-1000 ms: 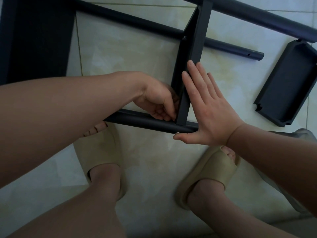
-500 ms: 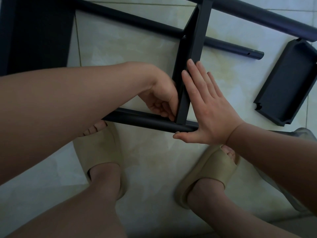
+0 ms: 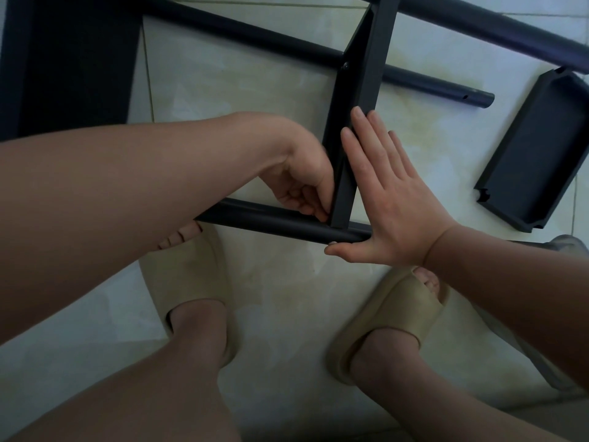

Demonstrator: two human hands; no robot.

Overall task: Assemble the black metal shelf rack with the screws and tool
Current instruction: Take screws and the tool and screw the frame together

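Your left hand curls its fingers at the corner where the shelf meets the near pole; what its grip holds is hidden. The rack lies on the floor. Your right hand presses flat on the shelf, grip open. A loose shelf lies far right.

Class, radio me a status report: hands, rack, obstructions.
Right hand flat against shelf panel. Left hand curled at panel's joint with near tube, contents hidden. Spare tray lies apart, right.
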